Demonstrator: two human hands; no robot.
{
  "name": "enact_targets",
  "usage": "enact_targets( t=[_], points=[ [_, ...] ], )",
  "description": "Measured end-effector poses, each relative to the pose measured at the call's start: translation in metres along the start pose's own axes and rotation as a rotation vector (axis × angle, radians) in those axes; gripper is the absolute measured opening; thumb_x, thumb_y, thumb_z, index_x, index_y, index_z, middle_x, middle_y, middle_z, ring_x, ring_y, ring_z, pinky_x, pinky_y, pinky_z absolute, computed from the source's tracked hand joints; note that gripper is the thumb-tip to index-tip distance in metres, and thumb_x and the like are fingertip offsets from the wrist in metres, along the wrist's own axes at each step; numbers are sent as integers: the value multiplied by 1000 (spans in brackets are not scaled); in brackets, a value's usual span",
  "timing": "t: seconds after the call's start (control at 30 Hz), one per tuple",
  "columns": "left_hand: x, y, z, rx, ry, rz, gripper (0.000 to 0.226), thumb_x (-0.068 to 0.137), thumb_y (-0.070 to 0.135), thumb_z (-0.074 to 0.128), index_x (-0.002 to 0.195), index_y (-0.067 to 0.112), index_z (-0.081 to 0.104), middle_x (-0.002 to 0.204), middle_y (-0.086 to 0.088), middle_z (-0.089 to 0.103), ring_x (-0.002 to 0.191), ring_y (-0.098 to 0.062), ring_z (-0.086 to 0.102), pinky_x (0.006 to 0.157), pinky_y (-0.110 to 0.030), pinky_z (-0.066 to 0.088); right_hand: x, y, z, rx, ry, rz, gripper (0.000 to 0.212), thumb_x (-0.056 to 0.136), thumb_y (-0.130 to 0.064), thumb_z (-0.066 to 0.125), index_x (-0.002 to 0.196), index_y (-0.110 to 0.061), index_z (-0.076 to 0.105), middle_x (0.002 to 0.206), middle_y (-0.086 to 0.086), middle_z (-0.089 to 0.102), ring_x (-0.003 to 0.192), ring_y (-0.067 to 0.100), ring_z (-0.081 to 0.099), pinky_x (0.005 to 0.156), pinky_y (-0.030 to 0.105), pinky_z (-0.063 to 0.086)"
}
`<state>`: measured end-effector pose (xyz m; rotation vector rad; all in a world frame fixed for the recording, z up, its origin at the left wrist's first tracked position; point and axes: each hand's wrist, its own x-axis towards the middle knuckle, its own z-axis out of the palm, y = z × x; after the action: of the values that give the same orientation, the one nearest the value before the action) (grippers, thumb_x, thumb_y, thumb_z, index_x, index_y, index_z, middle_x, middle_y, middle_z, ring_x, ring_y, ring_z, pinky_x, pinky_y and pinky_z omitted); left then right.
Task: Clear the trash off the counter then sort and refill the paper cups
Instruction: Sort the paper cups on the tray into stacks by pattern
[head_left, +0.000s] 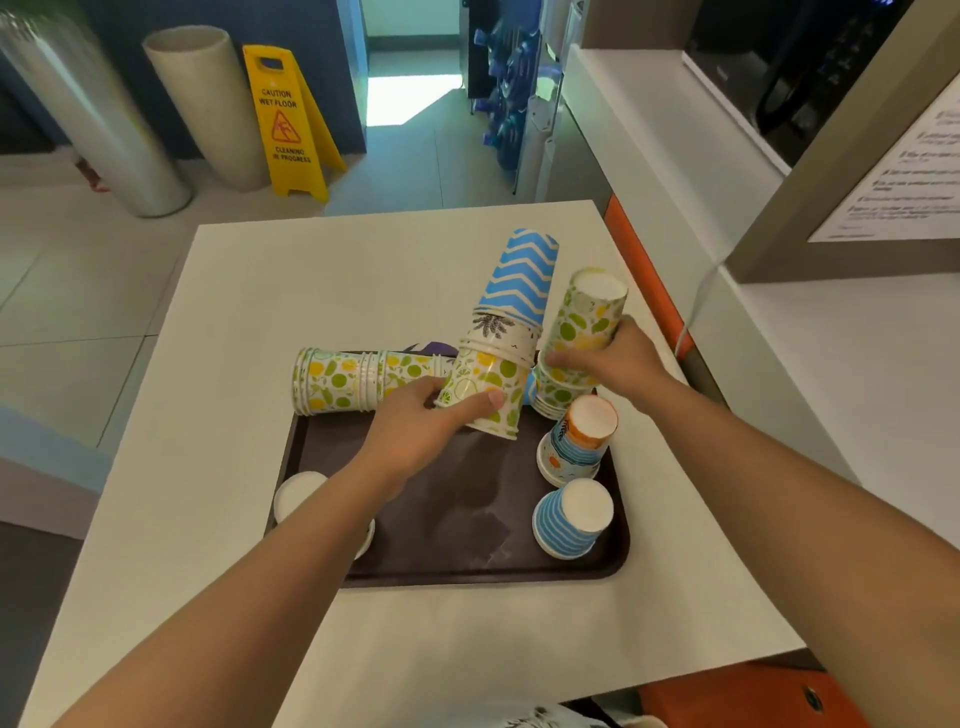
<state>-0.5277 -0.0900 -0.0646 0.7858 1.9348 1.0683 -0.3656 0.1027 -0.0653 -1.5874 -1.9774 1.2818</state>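
A dark brown tray (467, 519) lies on the white counter. My left hand (421, 431) grips the bottom of a tilted mixed cup stack (498, 364), lemon-lime cups below, a blue zigzag cup on top. My right hand (618, 364) holds an upside-down lemon-lime stack (582, 322) at the tray's far right. Another lemon-lime stack (343, 382) lies on its side at the tray's far left edge. An orange-topped stack (576, 441) and a blue striped stack (571, 517) stand upside down on the right. A white cup (296, 493) sits partly hidden under my left forearm.
The white counter (311, 280) ends at its far edge toward a tiled floor with a yellow wet-floor sign (285, 124) and two tall rolls (208, 98). A raised white shelf with a microwave (810, 67) and a posted notice (909, 171) stands to the right.
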Motion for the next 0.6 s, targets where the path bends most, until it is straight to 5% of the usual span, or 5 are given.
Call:
enact_targets(
  t=[0.07, 0.13, 0.27, 0.4, 0.6],
  points=[
    [-2, -4, 3, -74, -22, -8, 62, 56, 70, 78, 102, 28, 73, 98, 10, 76, 96, -12, 71, 95, -47, 53, -7, -3, -3, -1, -13, 12, 131, 39, -58, 90, 148, -16, 31, 145, 3, 49, 129, 22, 51, 103, 41, 48],
    [-7, -7, 7, -119, -27, -2, 60, 59, 67, 79, 103, 27, 73, 99, 9, 76, 97, -13, 71, 96, -48, 53, -16, -14, -10, 61, 104, -87, 116, 67, -40, 86, 155, -15, 14, 158, 3, 29, 142, 21, 33, 112, 37, 36],
    [-21, -10, 15, -226, -37, 45, 60, 64, 59, 81, 111, 23, 70, 107, 7, 75, 103, -13, 70, 98, -46, 52, -41, -42, -20, 333, 309, -362, 68, 84, -30, 71, 142, -14, 40, 135, 0, 52, 119, 13, 54, 90, 17, 43],
    [-33, -10, 21, -291, -60, 92, 64, 62, 48, 84, 116, 19, 66, 109, 2, 74, 103, -16, 70, 95, -42, 54, -55, -68, -10, 372, 32, -220, 82, 76, -52, 76, 141, -16, 41, 128, -5, 58, 107, 7, 61, 82, 22, 51],
    [-33, -21, 16, -173, -117, 71, 80, 56, 37, 92, 125, 22, 53, 115, 7, 70, 102, -8, 69, 94, -39, 55, -69, -61, 6, 458, -42, -249, 45, 77, -32, 81, 113, -10, 65, 107, 0, 73, 93, 11, 72, 81, 30, 59]
  ],
)
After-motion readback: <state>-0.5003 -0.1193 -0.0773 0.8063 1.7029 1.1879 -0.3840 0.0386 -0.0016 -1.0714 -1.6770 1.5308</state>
